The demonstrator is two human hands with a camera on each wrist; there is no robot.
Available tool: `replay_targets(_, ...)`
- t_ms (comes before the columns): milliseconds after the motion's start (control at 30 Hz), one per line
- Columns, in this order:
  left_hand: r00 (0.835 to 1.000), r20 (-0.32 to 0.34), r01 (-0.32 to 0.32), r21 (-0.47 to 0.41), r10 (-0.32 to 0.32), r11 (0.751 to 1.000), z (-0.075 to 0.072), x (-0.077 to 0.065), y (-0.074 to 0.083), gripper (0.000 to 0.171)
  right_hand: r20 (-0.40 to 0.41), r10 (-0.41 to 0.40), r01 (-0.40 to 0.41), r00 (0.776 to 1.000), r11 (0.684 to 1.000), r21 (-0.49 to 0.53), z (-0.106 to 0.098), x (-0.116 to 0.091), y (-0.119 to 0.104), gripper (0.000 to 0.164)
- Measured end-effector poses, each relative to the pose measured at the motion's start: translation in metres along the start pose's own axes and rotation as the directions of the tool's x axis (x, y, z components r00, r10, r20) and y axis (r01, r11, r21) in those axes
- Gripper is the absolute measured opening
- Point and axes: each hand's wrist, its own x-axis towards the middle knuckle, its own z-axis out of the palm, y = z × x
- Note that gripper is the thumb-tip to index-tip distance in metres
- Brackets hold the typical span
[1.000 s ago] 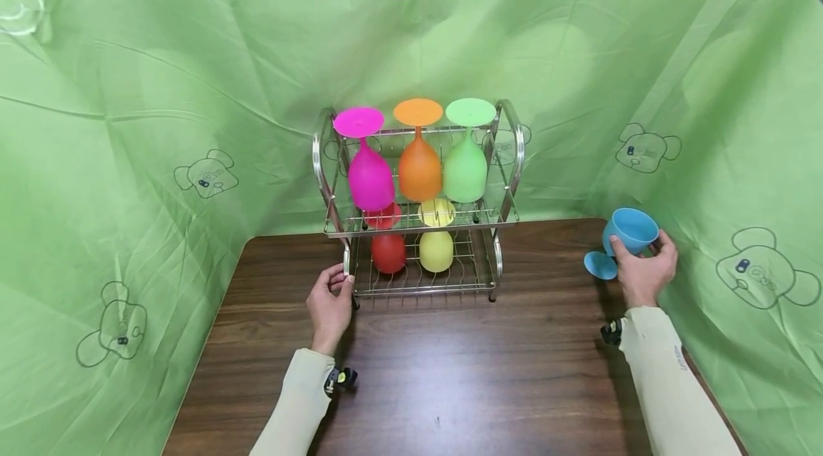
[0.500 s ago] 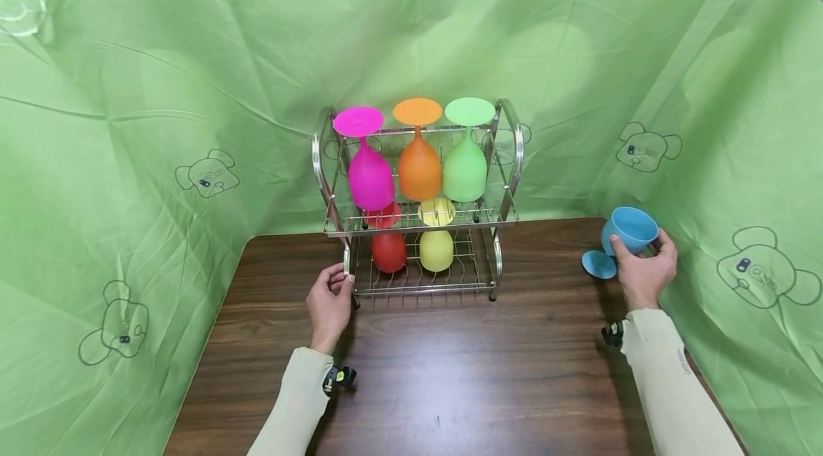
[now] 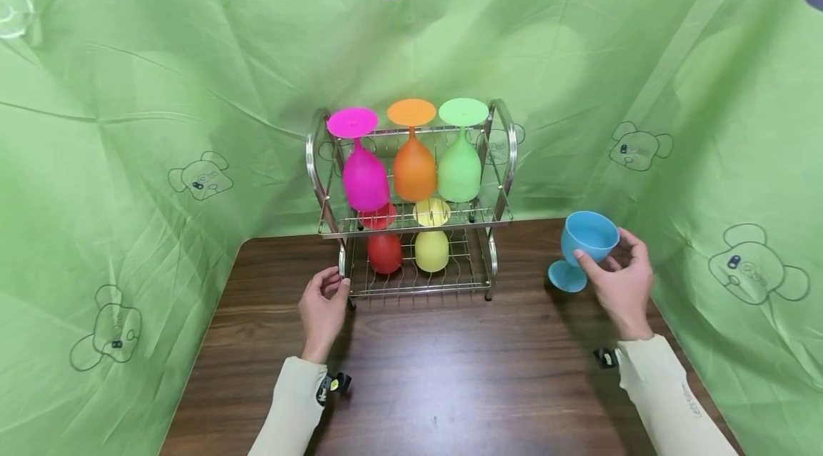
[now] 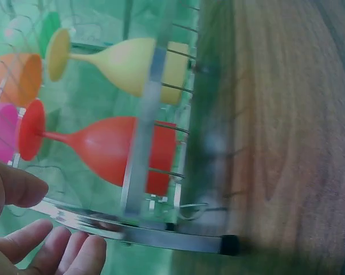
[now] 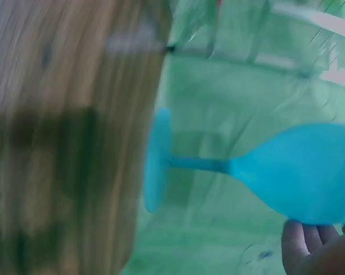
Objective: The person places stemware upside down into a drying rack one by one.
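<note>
My right hand (image 3: 622, 286) grips a blue plastic goblet (image 3: 581, 249) by its bowl, thumb on the near side and fingers behind. The goblet is upright, its round foot (image 5: 157, 160) low over the table's right side. My left hand (image 3: 324, 306) is at the left side of a two-tier metal dish rack (image 3: 418, 291), thumb and fingers on either side of its frame. Upside down on the upper tier stand a magenta goblet (image 3: 366, 181), an orange goblet (image 3: 414, 170) and a light green goblet (image 3: 459, 170). Below are a red goblet (image 3: 384, 254) and a yellow goblet (image 3: 431, 251), also inverted.
The rack stands at the back middle of a dark wood table (image 3: 424, 377). Green printed cloth (image 3: 257, 48) rises behind the table and along both sides. On the lower tier, bare wires (image 3: 472, 256) show right of the yellow goblet.
My right hand has carried the blue goblet to the left, away from the right-hand cloth. My left hand stays at the rack's side. The head view has shifted slightly.
</note>
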Motion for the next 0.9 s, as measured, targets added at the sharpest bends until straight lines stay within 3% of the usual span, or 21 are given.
replay_targets(100, 1.0, 0.006, -0.03, 0.012, 0.03, 0.999, -0.007, -0.01, 0.008, 0.029, 0.085, -0.056, 0.056, 0.995, 0.998, 0.003, 0.005, -0.021, -0.016, 0.083)
replay_targets(233, 0.991, 0.118, -0.073, 0.017, 0.07, 0.997, -0.014, -0.03, 0.028, 0.03, 0.203, -0.15, 0.158, 0.968, 0.987, -0.026, 0.012, -0.05, -0.038, 0.084)
replay_targets(367, 0.958, 0.262, -0.114, -0.022, 0.115, 0.993, -0.017, -0.055, 0.056, 0.033, 0.302, -0.245, 0.252, 0.921, 0.967, 0.015, 0.018, -0.075, -0.058, 0.084)
replay_targets(467, 0.925, 0.336, -0.184, -0.01, 0.176, 0.983, -0.02, -0.075, 0.079, 0.038, 0.366, -0.305, 0.299, 0.879, 0.951, 0.074, 0.024, -0.092, -0.07, 0.081)
replay_targets(567, 0.887, 0.387, -0.29, 0.037, 0.254, 0.956, -0.024, -0.095, 0.102, 0.045, 0.435, -0.359, 0.336, 0.826, 0.933, 0.131, 0.032, -0.11, -0.081, 0.082)
replay_targets(700, 0.831, 0.448, -0.395, 0.058, 0.33, 0.917, -0.027, -0.117, 0.126, 0.061, 0.509, -0.456, 0.417, 0.73, 0.887, 0.198, 0.045, -0.132, -0.093, 0.085)
replay_targets(900, 0.758, 0.493, -0.527, 0.076, 0.428, 0.846, -0.025, -0.13, 0.144, 0.081, 0.578, -0.581, 0.557, 0.574, 0.794, 0.245, 0.066, -0.161, -0.106, 0.087)
